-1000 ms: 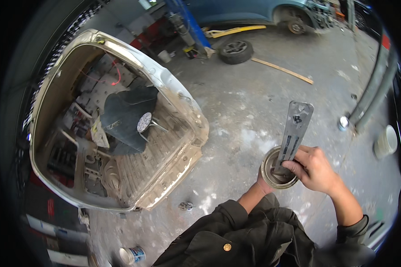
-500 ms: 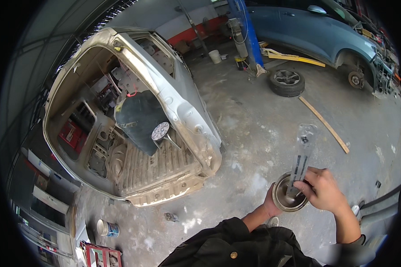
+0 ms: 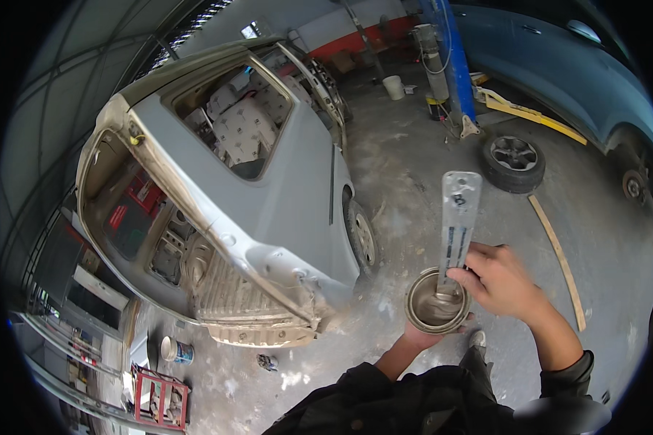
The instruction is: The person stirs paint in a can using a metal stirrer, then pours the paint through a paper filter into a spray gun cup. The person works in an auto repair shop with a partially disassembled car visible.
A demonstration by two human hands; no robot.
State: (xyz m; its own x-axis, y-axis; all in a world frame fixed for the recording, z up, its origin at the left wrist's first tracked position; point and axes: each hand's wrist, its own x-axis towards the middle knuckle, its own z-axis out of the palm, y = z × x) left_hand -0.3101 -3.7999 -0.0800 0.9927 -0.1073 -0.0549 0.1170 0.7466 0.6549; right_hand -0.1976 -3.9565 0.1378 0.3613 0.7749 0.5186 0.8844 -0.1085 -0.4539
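Observation:
My left hand is wrapped round an open metal can from below and the side. Its fingers partly disappear beneath the can. Inside, a brownish-grey liquid with a sheen coats the bottom and walls. My right hand pinches a flat, pale metal mixing stick with dark markings and a hole at its top. The stick stands nearly upright, its lower end down in the can.
A stripped grey van body is on the left. Toward the back right are a loose wheel, a wooden strip, a blue lift post with a yellow arm, and a blue car. A bucket and red cart stand lower left.
My viewpoint has shifted, showing more of the van's side. In the picture, the can and both hands sit farther left. The stick is sharper and leans less; both grips stay the same.

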